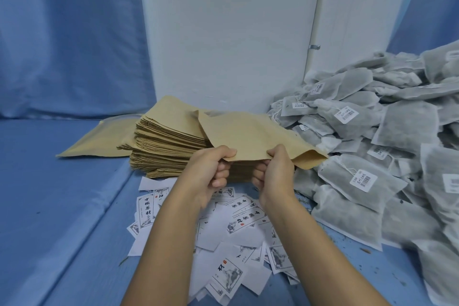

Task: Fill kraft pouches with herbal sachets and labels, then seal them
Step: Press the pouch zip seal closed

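Both hands hold one kraft pouch by its near edge, lifted flat above the table. My left hand pinches the edge on the left, my right hand pinches it on the right. Behind and under the pouch stands a tall stack of kraft pouches. A heap of grey herbal sachets with white barcode tags fills the right side. Loose white printed labels lie scattered under my forearms.
A flat kraft bag lies left of the stack on the blue cloth-covered table. A white wall panel and blue curtains stand behind. A raised fold in the cloth runs diagonally at the left.
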Motion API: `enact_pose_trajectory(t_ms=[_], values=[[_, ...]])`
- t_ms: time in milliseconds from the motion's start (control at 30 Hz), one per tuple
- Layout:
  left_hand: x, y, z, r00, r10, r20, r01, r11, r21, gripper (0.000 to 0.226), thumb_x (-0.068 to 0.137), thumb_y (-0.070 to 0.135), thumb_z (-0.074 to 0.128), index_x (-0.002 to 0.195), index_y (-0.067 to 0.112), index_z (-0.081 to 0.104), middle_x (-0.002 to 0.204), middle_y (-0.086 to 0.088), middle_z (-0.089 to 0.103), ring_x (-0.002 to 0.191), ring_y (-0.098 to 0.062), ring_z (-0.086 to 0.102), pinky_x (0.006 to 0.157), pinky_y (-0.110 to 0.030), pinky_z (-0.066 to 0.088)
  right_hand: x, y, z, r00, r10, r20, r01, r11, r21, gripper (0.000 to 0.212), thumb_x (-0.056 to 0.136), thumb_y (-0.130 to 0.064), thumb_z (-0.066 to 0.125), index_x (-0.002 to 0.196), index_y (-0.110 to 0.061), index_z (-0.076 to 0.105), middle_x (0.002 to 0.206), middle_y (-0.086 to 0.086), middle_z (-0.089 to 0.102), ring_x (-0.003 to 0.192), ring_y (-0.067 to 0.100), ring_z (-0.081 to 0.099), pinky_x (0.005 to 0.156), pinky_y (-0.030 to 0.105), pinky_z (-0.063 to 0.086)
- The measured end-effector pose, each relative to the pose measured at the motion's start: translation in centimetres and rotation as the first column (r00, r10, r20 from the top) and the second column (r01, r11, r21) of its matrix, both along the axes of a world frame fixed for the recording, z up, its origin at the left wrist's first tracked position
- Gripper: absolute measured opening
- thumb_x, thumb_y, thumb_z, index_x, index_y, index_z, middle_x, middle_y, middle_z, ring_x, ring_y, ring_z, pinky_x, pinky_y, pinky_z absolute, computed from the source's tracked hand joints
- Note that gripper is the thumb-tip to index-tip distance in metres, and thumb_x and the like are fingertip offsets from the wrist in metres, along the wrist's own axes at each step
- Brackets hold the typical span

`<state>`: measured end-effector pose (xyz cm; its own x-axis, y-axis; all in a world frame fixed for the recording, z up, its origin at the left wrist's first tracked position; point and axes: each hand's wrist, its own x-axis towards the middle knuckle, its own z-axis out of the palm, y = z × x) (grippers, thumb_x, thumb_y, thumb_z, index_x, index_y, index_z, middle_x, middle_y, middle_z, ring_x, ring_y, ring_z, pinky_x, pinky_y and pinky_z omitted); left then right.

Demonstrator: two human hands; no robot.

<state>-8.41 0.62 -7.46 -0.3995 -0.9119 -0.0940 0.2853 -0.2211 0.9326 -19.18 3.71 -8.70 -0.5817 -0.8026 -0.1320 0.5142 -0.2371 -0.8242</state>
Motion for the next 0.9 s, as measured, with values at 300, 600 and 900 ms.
enact_pose_trajectory(t_ms=[300,600,900], values=[[-2.4,1.3,0.2,0.883,0.468,-0.032,-0.469,0.883,0.0,0.026,0.086,0.024,0.05,0.064,0.018,0.038,0.054,0.0,0.032,0.047,-0.015,0.029,0.044,-0.023,0.023,1.1,-0.2,-0.1,0.984,0.047,-0.172,-0.035,0.997,0.074,0.025,0.09,-0.017,0.038,0.065,-0.014,0.039,0.05,-0.004,0.037,0.029,0.003,0.032,0.032,0.016,0.026],[-2.6,1.8,-0.2,0.931,0.364,-0.009,-0.364,0.931,-0.034,0.017,0.084,0.007,0.057,0.07,0.014,0.053,0.04,0.006,0.038,0.034,-0.005,0.031,0.034,-0.013,0.022,0.7,0.1,0.3,0.978,0.162,-0.128,-0.158,0.986,0.046,0.033,0.088,-0.018,0.041,0.056,-0.016,0.034,0.038,-0.007,0.029,0.029,0.007,0.02,0.031,0.016,0.016],[-2.5,1.5,0.1,0.904,0.425,-0.047,-0.426,0.905,-0.003,0.02,0.084,0.005,0.059,0.069,0.016,0.052,0.038,0.01,0.035,0.033,-0.003,0.026,0.036,-0.016,0.02,0.0,-0.1,0.2,0.979,0.188,0.079,-0.189,0.982,-0.006,0.031,0.088,-0.016,0.046,0.059,-0.016,0.034,0.038,-0.009,0.024,0.029,0.006,0.016,0.031,0.016,0.012]])
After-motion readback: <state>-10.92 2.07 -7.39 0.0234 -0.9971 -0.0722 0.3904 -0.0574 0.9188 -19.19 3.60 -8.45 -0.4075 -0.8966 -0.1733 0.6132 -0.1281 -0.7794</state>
